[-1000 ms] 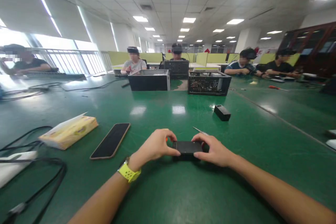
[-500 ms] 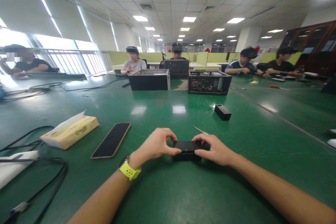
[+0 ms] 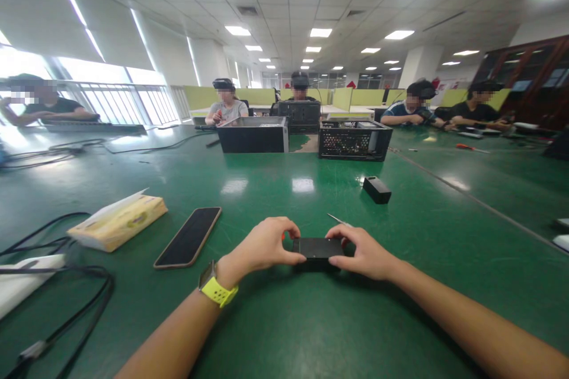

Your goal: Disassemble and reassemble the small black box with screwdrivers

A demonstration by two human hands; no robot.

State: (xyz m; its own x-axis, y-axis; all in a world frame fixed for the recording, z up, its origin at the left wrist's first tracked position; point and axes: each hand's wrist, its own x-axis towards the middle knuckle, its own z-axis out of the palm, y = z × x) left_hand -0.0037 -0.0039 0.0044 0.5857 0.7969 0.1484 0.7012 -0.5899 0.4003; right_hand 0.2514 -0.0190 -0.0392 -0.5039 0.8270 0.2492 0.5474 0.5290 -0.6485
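Lying toward the left are a yellow tissue pack point(image 3: 127, 220) and a phone point(image 3: 188, 238); then the left hand point(image 3: 265, 244), half curled, pinches the left end of a flat black box point(image 3: 316, 247), on or just above the green table point(image 3: 284, 320). The right hand point(image 3: 367, 253), likewise half curled, pinches the box's right end; farther back and right sits a black block point(image 3: 377, 190).

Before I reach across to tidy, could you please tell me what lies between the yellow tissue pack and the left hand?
In the head view, a dark-screened phone lies flat on the table between the tissue pack and the left hand.
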